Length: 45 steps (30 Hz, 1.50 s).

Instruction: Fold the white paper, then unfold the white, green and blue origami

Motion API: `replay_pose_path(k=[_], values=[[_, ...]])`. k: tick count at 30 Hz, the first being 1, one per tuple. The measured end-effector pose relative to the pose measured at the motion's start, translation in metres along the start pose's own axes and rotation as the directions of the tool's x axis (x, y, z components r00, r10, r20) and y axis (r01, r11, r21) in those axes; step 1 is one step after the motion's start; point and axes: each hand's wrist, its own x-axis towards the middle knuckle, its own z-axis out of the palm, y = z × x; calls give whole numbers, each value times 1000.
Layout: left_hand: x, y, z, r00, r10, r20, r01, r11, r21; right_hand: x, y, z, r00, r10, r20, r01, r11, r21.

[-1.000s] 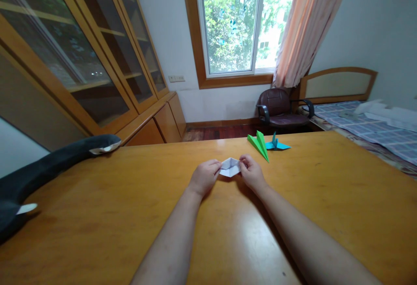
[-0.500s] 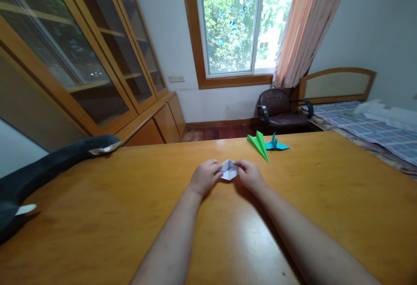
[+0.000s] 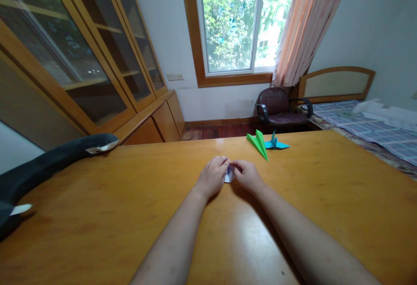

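Note:
Between my hands, over the wooden table (image 3: 137, 215), is a small piece of folded white paper (image 3: 229, 175). My left hand (image 3: 213, 175) is closed on its left side, fingers covering much of it. From the right, my right hand (image 3: 249, 174) pinches the paper's other side, thumb and forefinger near the top. Only the middle and lower part of the paper shows. Just beyond my right hand lie a green paper plane (image 3: 258, 144) and a blue paper crane (image 3: 275, 143), close beside each other.
A dark, long curved object (image 3: 48, 161) with white parts lies along the table's left side. Past the far edge stand a brown armchair (image 3: 275, 104) and a bed (image 3: 374, 124). A glass-doored cabinet (image 3: 130, 113) is at the left, a window (image 3: 231, 24) ahead.
My hands have come closer together, the left moving right over the paper. Less of the white paper shows between them now. The green plane and blue crane stay put.

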Motion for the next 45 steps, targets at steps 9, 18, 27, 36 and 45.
replay_pose_path(k=[9,18,27,36,45], values=[[-4,-10,1,997,-40,-59,32,991,-130,-1,5,-4,996,-87,26,90,985,-149],[-6,-21,19,878,-447,-171,332,827,-454,1,12,4,999,-17,35,25,969,-245],[-3,-18,23,848,-497,-182,363,796,-484,-2,5,5,1000,4,17,-2,997,-76],[-3,-39,37,563,-818,-123,477,443,-759,-1,13,7,1000,26,-1,-26,992,-121],[3,-44,28,318,-940,120,255,-36,-966,-3,17,5,998,31,50,-30,999,-22]])
